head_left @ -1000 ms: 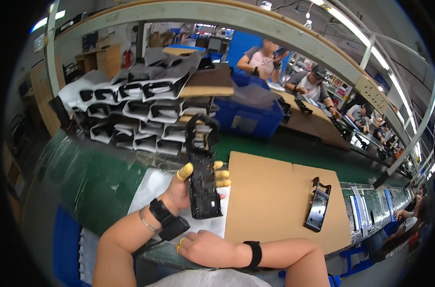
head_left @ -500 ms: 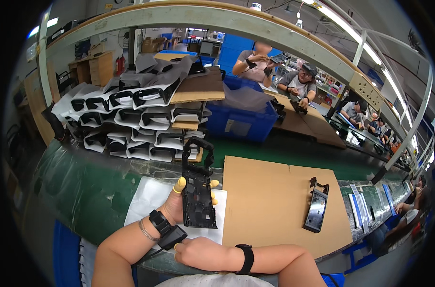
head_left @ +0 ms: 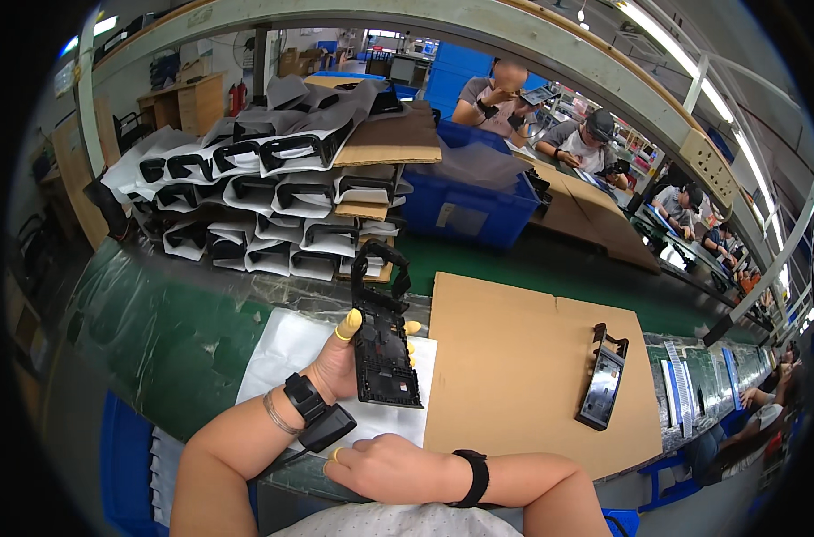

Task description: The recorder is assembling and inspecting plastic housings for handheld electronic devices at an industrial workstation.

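Note:
My left hand (head_left: pixel 339 362) is closed around a black plastic housing (head_left: pixel 386 353), held upright over a white sheet (head_left: pixel 273 362). The housing has a loop-shaped handle at its top, and its ribbed inner side faces me. Yellow finger cots cover my left thumb and some fingertips. Close to the bench's front edge is my right hand (head_left: pixel 385 467), its fingers curled in; what they hold, if anything, is hidden. A black box with a cable (head_left: pixel 327 428) sits at my left wrist, just beyond the right hand. Another black housing with a glossy screen (head_left: pixel 602 387) lies to the right.
A cardboard sheet (head_left: pixel 505 376) covers the middle of the bench. At the back left rises a stack of black housings in white wrapping (head_left: pixel 273 192), with cardboard layers. A blue bin (head_left: pixel 470 210) stands beside it. Co-workers (head_left: pixel 582 143) sit across and along the right.
The whole view has shifted a little, so the bench things appear moved. The housing in my left hand leans slightly differently. Both hands keep about the same grip and place.

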